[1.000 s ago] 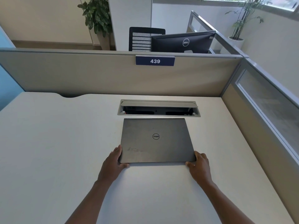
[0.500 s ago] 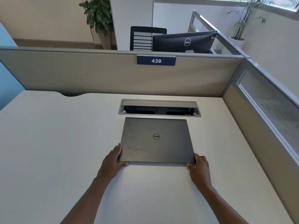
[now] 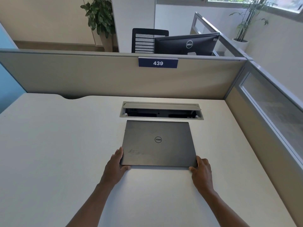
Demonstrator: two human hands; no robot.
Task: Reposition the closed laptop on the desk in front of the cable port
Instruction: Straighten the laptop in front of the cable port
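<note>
A closed dark grey laptop (image 3: 158, 143) with a round logo on its lid lies flat on the white desk (image 3: 57, 153). Its far edge sits just short of the open cable port (image 3: 161, 110), a long grey-framed slot with its flap raised. My left hand (image 3: 115, 166) grips the laptop's near left corner, thumb under the front edge and fingers along the side. At the near right corner my right hand (image 3: 200, 172) holds it the same way. The laptop's near edge casts a thin shadow, so it may be slightly lifted.
A beige partition (image 3: 98, 76) with a blue "439" sign (image 3: 158, 63) closes the desk's far side. A glazed partition (image 3: 270, 112) runs along the right edge. Behind stand a monitor (image 3: 186, 44), a black chair (image 3: 144, 40) and potted plants.
The laptop has crept slightly towards the cable port, with both hands still on its near corners. The view has shifted a little.
</note>
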